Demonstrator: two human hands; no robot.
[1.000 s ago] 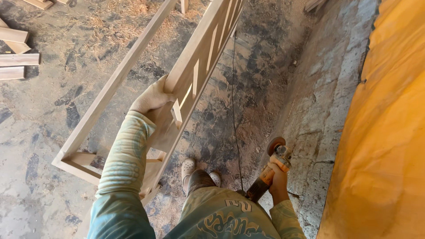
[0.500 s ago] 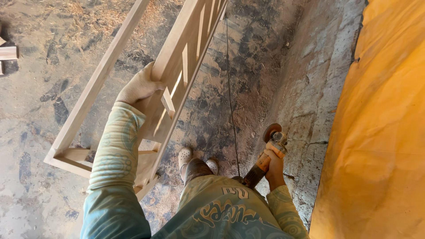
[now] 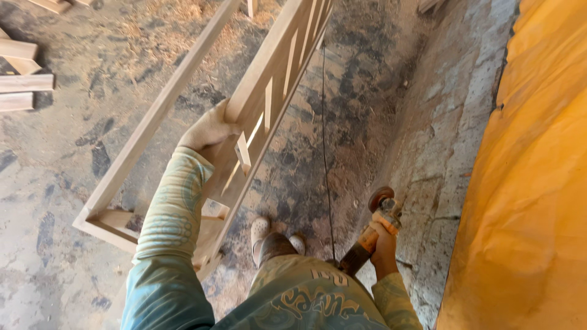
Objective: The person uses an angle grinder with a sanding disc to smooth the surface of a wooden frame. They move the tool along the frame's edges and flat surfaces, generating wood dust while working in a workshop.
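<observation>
A long pale wooden frame (image 3: 153,116) with two rails and short crosspieces runs from the lower left up to the top middle, raised off the floor. My left hand (image 3: 206,129), dusty, grips its inner rail about halfway along. My right hand (image 3: 385,243) hangs low at my right side and holds an orange angle grinder (image 3: 374,227) by its body, the disc pointing up and away. A thin black cable (image 3: 324,146) runs from the grinder across the floor towards the top. My shoe (image 3: 269,237) shows below the frame.
The concrete floor (image 3: 73,183) is stained and covered in sawdust. Several wood offcuts (image 3: 24,85) lie at the left edge. A rough stone kerb (image 3: 440,140) runs along the right, and a large orange sheet (image 3: 538,183) fills the right side.
The view has shifted slightly; my left hand keeps its grip on the frame, which sits a little further right in view. The grinder stays low in my right hand.
</observation>
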